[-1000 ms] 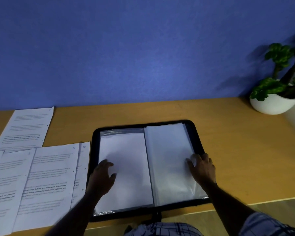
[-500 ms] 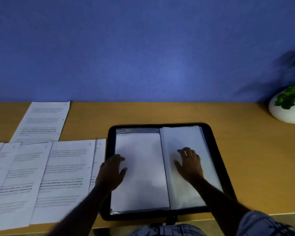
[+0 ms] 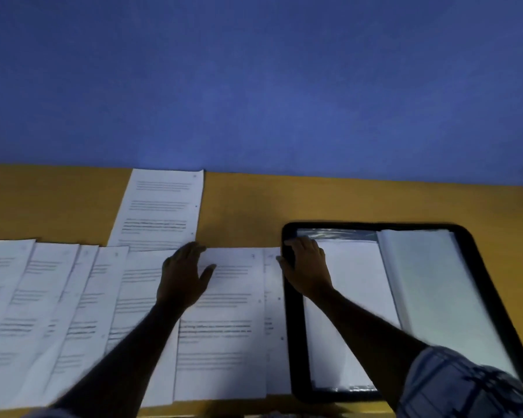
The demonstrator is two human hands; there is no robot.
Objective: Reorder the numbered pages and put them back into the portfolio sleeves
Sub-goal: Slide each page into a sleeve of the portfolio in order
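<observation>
Resting flat on the row of numbered pages (image 3: pixel 224 327), the left hand (image 3: pixel 183 276) has its fingers straight, thumb splayed, gripping nothing. Pages lie overlapped, print up, directly left of the open portfolio (image 3: pixel 293 342); the nearest sheet meets its black rim. One lone page (image 3: pixel 160 206) sits apart, back-left of the portfolio, its far edge at the blue wall (image 3: pixel 254 86). The right hand (image 3: pixel 307 267) lies across the portfolio's left rim near the far corner, fingers extended, holding nothing. Inside the portfolio: a white sheet (image 3: pixel 354 282) on the left, clear sleeves (image 3: pixel 435 291) stacked on the right. A checked shirt sleeve (image 3: pixel 459 387) covers its near-right corner. Motion blur; page numbers unreadable.
</observation>
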